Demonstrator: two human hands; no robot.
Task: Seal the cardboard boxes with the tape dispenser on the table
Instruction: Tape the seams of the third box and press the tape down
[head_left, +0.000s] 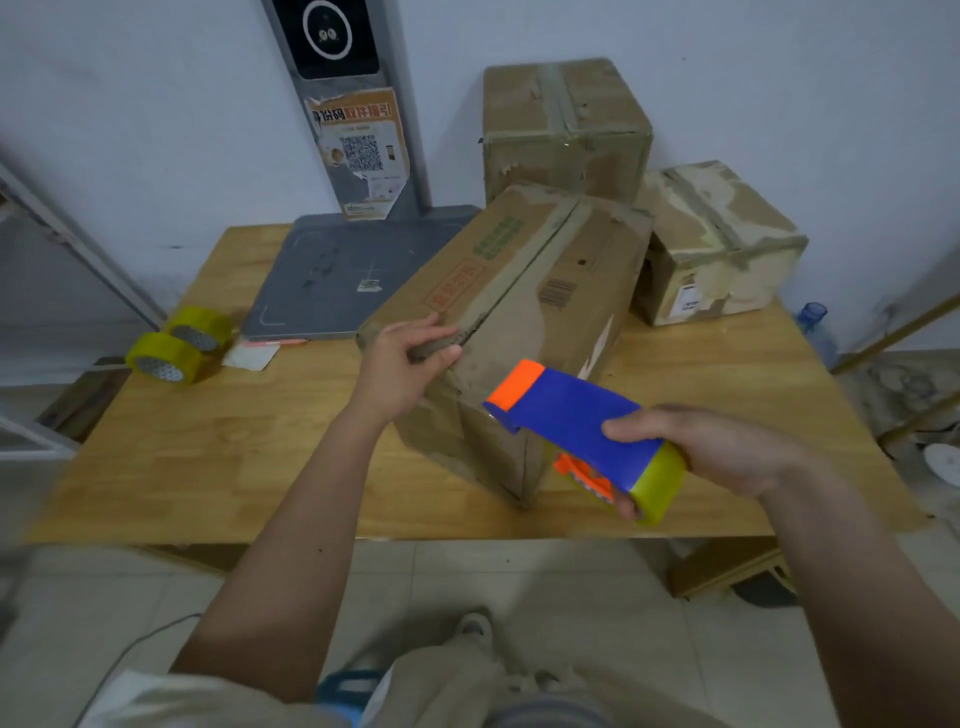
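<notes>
The long cardboard box lies on the table, its near end under the left hand, fingers curled over the seam edge. The right hand grips the tape dispenser just near of it, off the box. The tape end seems not yet stuck down; started crooked, the strip could miss the seam or catch those fingers

Orange poster on grey panel: Chinese heading, mirrored, above QR code. Front cardboard box: red and green Chinese print, illegible; barcode.
</notes>
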